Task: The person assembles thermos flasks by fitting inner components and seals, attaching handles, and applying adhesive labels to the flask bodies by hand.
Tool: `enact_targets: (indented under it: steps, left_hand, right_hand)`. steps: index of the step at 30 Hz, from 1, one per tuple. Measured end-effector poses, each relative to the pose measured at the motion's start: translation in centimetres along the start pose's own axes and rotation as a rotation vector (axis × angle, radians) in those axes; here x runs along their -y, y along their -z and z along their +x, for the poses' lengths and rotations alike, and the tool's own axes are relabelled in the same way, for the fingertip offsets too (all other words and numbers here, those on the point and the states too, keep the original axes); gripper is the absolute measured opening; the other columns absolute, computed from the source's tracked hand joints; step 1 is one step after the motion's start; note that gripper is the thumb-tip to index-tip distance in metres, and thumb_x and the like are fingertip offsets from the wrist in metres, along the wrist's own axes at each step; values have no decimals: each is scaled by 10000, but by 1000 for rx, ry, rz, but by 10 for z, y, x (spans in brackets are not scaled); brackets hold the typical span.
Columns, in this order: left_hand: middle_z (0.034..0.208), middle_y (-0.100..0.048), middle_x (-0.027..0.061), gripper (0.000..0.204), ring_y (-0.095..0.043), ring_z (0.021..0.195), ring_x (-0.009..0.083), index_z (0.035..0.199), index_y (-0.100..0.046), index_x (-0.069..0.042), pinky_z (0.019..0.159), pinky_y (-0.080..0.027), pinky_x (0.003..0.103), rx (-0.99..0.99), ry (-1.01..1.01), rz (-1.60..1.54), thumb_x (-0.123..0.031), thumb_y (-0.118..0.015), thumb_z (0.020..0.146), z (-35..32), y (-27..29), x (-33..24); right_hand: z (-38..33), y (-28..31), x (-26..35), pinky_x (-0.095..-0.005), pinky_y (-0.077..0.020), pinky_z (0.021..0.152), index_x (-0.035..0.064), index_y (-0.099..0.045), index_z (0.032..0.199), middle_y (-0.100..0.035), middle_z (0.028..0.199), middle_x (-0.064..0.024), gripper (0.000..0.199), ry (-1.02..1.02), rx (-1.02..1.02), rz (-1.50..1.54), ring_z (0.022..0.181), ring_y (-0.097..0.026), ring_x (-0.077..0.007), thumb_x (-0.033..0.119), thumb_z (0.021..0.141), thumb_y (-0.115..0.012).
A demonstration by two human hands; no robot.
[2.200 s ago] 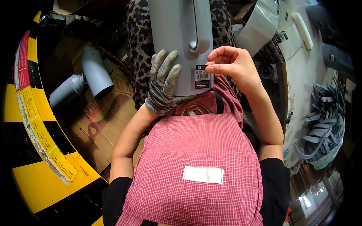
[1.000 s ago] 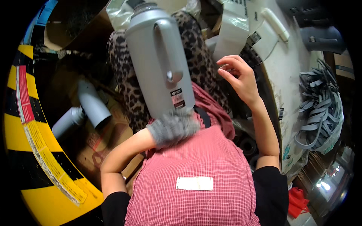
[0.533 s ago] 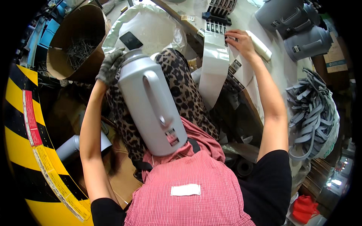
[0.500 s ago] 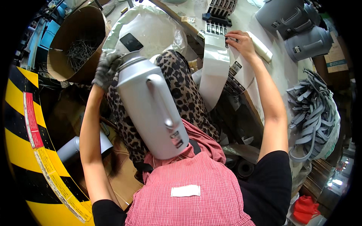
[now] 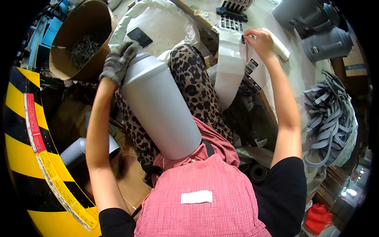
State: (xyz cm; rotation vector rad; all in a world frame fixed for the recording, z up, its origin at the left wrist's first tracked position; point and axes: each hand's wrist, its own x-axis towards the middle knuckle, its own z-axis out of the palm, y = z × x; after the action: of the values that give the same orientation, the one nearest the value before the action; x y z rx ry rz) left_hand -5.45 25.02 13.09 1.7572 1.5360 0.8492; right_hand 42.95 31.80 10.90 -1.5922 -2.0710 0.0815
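A grey jug body (image 5: 164,106) lies tilted across my lap, its smooth side up and its neck pointing away. My left hand (image 5: 118,61), in a grey glove, is closed round the neck end. At the table on the right, my bare right hand (image 5: 260,41) pinches a small black sticker (image 5: 243,38) at the edge of a pale backing strip (image 5: 230,59). The strip comes down from a roll of black-and-white stickers (image 5: 236,5) through a dark bar (image 5: 232,14) and hangs over the table edge.
A cardboard drum (image 5: 59,59) holding thin metal pins stands at left, beside a plastic-lined container (image 5: 169,27) with a phone (image 5: 140,37) on it. More grey jugs (image 5: 329,43) and a bag of grey straps (image 5: 327,122) are at right. A yellow-black striped panel (image 5: 19,162) borders the left.
The jug has turned on its long axis, so its handle and sticker no longer show. My right hand has shifted slightly up and right, with the small sticker now between its fingertips.
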Motion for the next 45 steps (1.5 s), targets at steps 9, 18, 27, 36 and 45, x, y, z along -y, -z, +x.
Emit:
enact_targets:
  steps: [9, 18, 27, 36, 45]
  left_hand:
    - [1275, -574, 130, 441, -533, 1161, 238, 1306, -571, -20, 1038, -409, 361, -525, -229, -150, -371, -466, 1060, -122, -78, 7]
    - [856, -690, 32, 624, -551, 729, 97, 1032, -712, -36, 682, -465, 275, -193, -30, -540, -610, -471, 1004, -124, -51, -27]
    - [848, -722, 55, 231, -631, 733, 129, 1038, -735, -13, 697, -517, 286, -192, 65, -134, -228, -683, 972, -95, -45, -7]
    - [923, -720, 145, 292, -681, 817, 338, 1060, -748, -107, 738, -537, 416, -216, 51, 360, -362, -650, 957, -88, -45, -4]
    - [885, -704, 164, 477, -659, 811, 393, 1027, -702, -124, 726, -510, 486, -88, 200, 600, -566, -528, 981, -81, -35, 6]
  right_hand:
    - [-109, 18, 187, -308, -416, 999, -22, -745, 862, -629, 1080, -72, 102, -193, 184, 1112, 1087, -581, -182, -6, 775, -795]
    - [-78, -49, 264, -244, -460, 846, -15, -768, 916, -594, 1062, -30, 165, -357, 333, 1402, 978, -577, -103, 69, 789, -835]
    - [-77, -79, 263, -253, -405, 909, -14, -759, 883, -572, 1046, -13, 149, -404, 266, 1320, 1011, -548, -110, 73, 782, -827]
    - [-70, -85, 265, -244, -384, 886, -14, -767, 850, -522, 1016, -4, 152, -421, 242, 1210, 975, -522, -102, 78, 752, -838]
    - [-67, -88, 251, -215, -400, 785, 27, -687, 855, -545, 913, 17, 180, -383, 325, 1032, 854, -530, -82, 83, 768, -834]
